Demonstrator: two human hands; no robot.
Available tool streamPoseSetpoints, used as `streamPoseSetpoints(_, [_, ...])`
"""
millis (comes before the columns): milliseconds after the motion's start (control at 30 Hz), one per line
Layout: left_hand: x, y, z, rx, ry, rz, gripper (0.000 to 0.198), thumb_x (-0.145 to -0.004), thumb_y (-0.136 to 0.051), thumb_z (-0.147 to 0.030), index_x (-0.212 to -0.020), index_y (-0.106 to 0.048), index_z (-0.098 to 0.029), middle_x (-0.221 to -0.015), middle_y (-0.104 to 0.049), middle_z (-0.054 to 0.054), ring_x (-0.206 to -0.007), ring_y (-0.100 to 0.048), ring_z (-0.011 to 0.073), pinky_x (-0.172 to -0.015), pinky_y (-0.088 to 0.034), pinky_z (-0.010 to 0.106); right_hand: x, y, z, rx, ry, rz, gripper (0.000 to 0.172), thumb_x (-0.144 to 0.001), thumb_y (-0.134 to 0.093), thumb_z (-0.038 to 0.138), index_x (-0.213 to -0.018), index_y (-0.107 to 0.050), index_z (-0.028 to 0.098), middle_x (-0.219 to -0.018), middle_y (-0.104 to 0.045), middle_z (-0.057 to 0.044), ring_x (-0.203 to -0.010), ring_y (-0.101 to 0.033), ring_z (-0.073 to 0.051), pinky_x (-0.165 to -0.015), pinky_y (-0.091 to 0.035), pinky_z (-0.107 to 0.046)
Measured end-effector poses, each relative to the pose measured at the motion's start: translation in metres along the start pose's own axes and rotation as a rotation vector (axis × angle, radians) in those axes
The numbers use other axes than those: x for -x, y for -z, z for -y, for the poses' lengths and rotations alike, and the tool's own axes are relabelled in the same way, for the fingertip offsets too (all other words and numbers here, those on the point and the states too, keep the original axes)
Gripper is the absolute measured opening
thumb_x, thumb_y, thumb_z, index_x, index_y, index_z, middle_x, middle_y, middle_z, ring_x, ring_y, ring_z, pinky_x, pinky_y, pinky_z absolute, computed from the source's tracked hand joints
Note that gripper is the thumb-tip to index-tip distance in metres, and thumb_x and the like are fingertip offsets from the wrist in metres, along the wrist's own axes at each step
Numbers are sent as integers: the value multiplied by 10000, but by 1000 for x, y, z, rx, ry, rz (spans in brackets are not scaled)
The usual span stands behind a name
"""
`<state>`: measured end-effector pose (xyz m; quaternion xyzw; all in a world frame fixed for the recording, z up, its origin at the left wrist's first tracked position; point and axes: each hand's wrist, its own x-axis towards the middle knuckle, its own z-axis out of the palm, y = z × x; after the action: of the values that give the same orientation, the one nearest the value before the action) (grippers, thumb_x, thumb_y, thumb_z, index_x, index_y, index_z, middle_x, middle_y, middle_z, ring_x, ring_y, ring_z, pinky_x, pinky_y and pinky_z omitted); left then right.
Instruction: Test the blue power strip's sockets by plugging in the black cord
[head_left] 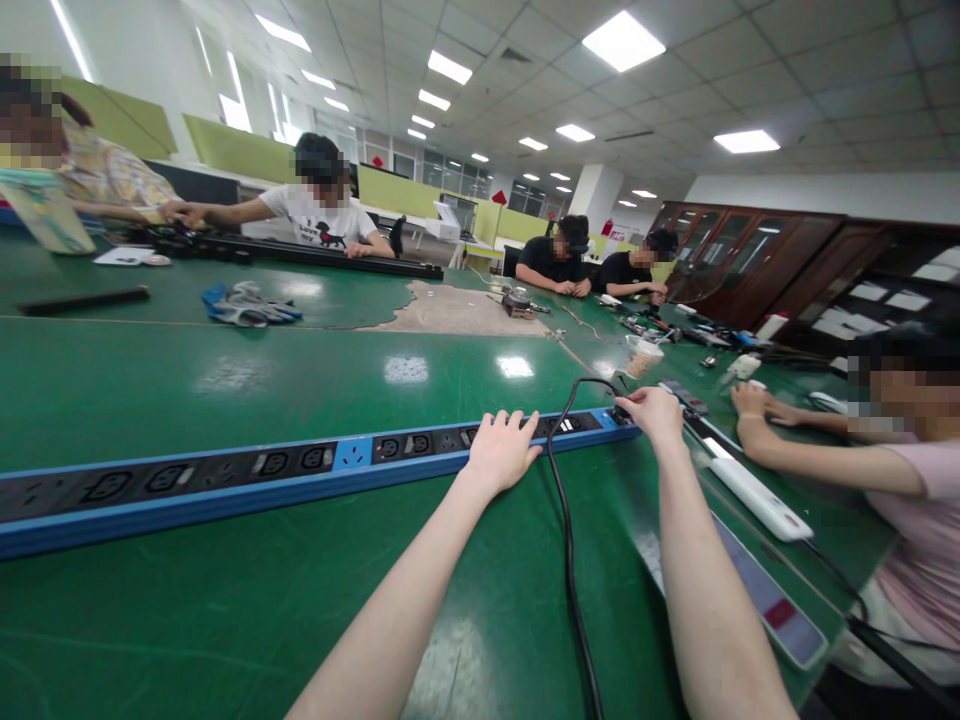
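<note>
A long blue power strip (420,468) with black sockets runs across the table from the left edge to my right hand. My left hand (504,448) lies across it, fingertips over the far edge and thumb on the near side. At the strip's right end, my right hand (657,412) pinches a small black plug (621,412), mostly covered by the fingers. Whether the plug is fully seated in the strip cannot be made out. A black cable (568,540) loops up beside that hand, crosses over the strip and runs down towards me.
Right of my arm lie a phone (772,590) and a white power strip (757,495), with a seated person beyond. Gloves (251,303), a dark bar (82,300) and a plastic cup (643,355) rest on the green table (225,385). Other people work across it.
</note>
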<state>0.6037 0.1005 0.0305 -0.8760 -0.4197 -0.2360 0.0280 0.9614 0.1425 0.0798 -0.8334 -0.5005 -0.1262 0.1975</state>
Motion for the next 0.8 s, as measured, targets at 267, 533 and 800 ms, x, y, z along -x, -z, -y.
streamPoseSetpoints(267, [-1,1,-1,15,10,13,599,-1012,-446,-532,-1549,-428,-266,-1392,-599,143,-1229,-548,325,-1044,-391,484,6,1,9,39,-29,11,399,-767,-725,568,-922,-816,212,-913,-763,-180,-905,-730,-322,-818,-553,-420])
streamPoseSetpoints(533, [0,1,-1,15,7,20,564,-1017,-440,-519,-1542,-441,-315,-1402,-591,136,-1219,-548,331,-1041,-393,501,8,23,11,-24,88,107,219,-719,-800,404,-870,-820,246,-826,-766,-119,-911,-734,-302,-810,-562,-366])
streamPoseSetpoints(800, [2,1,-2,5,-19,2,529,-1034,-414,-476,-1553,-412,-374,-1472,-543,115,-1265,-521,333,-1063,-374,520,20,27,27,-31,23,92,215,-739,-795,422,-892,-818,272,-890,-776,-96,-910,-738,-291,-805,-566,-375])
